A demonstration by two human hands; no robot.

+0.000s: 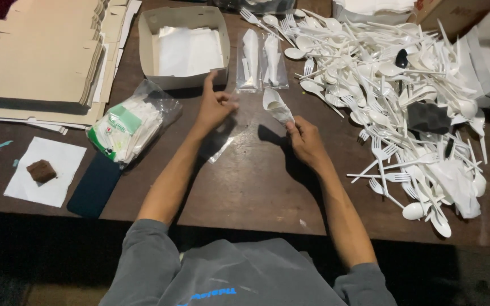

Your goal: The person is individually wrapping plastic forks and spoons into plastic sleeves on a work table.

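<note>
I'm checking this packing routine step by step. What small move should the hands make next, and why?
Probably slide the napkin-wrapped cutlery in the right hand into the clear sleeve by the left hand. Two filled sleeves already lie beside the box, and this bundle looks unbagged.

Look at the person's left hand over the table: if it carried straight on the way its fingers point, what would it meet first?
The left hand points away from the person, towards the open cardboard box. It would probably meet the box's near wall first, though its height above the table is unclear.
</note>
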